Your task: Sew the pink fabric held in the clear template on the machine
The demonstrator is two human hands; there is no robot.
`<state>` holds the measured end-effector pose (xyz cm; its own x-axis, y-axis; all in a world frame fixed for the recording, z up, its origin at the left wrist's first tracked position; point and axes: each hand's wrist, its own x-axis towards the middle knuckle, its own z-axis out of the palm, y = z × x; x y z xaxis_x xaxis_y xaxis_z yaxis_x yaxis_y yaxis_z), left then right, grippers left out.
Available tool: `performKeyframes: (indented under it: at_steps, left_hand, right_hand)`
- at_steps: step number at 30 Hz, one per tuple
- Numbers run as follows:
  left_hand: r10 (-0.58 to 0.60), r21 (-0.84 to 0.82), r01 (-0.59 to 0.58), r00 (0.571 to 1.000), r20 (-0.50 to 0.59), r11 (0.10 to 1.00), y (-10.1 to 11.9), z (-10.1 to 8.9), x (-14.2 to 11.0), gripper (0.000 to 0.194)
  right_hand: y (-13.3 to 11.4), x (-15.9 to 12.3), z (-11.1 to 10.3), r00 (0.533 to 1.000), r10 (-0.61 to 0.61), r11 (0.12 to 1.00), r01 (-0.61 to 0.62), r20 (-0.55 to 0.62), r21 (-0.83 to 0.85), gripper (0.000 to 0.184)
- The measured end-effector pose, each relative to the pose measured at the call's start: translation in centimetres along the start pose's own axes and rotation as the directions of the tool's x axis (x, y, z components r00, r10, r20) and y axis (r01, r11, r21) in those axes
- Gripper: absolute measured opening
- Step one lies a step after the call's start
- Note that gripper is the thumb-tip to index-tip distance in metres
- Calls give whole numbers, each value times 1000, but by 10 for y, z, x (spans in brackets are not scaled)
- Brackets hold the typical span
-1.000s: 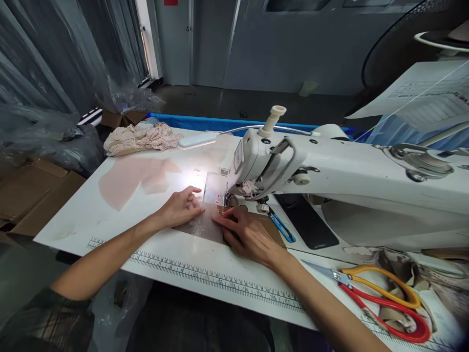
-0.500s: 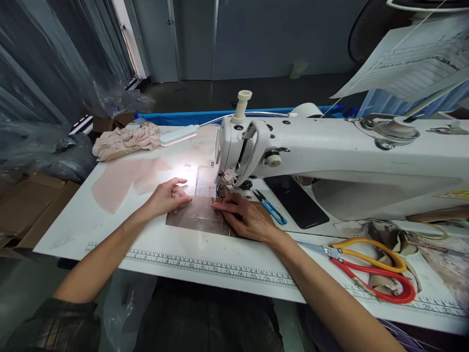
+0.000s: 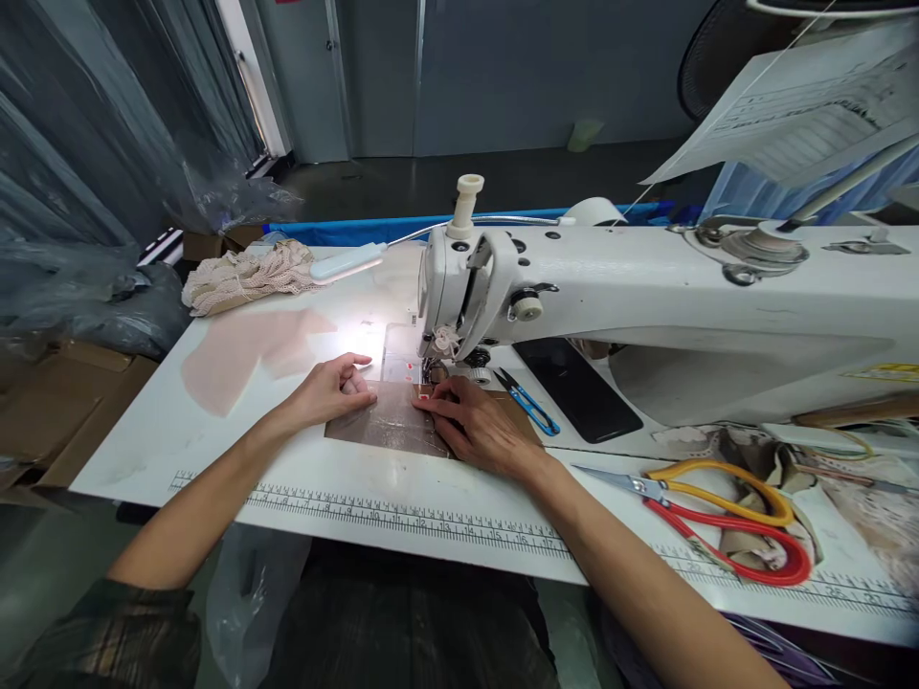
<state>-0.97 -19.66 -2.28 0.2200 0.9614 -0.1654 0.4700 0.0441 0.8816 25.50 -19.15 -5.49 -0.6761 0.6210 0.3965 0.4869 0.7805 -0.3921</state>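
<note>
A flat brown sheer fabric piece (image 3: pixel 392 429) lies under the needle area of a white sewing machine (image 3: pixel 574 282). My left hand (image 3: pixel 334 392) is at its upper left corner, thumb resting on the fabric, index finger stretched out above and the other fingers partly curled. Close to the presser foot (image 3: pixel 426 373), my right hand (image 3: pixel 481 426) has its bent fingers and thumb together on the fabric, fingertips just in front of the foot. A small pale spot shows by those fingertips; I cannot make out what it is. The hand covers part of the fabric's right side.
Blue thread snips (image 3: pixel 529 404) and a black phone (image 3: pixel 578 390) lie right of the needle. Scissors with yellow and red handles (image 3: pixel 725 517) sit near fabric scraps. Pale pink cut pieces (image 3: pixel 230 359) and bundled lace (image 3: pixel 251 276) are at left. A ruler tape (image 3: pixel 380 512) runs along the table edge.
The view has shifted slightly, so the machine and scissors sit a little further left. Both hands stay almost in place on the brown fabric; the left fingers have shifted slightly.
</note>
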Motion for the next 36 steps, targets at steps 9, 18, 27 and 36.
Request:
performKeyframes:
  at_steps: [9, 18, 27, 36]
  left_hand:
    - [46, 89, -48, 999, 23, 995, 1, 0, -3, 63]
    - [444, 548, -337, 893, -73, 766, 10, -2, -14, 40]
    - [614, 391, -708, 706, 353, 589, -3, 22, -52, 16]
    - [610, 341, -674, 739, 287, 656, 3, 18, -54, 14]
  right_hand:
    - [-4, 0, -7, 999, 10, 998, -13, 51, 57, 34]
    - [-4, 2, -4, 999, 32, 998, -34, 35, 47, 33]
    - [-6, 5, -3, 997, 52, 998, -54, 65, 39, 37]
    - [-2, 9, -14, 993, -4, 997, -5, 115, 81, 38]
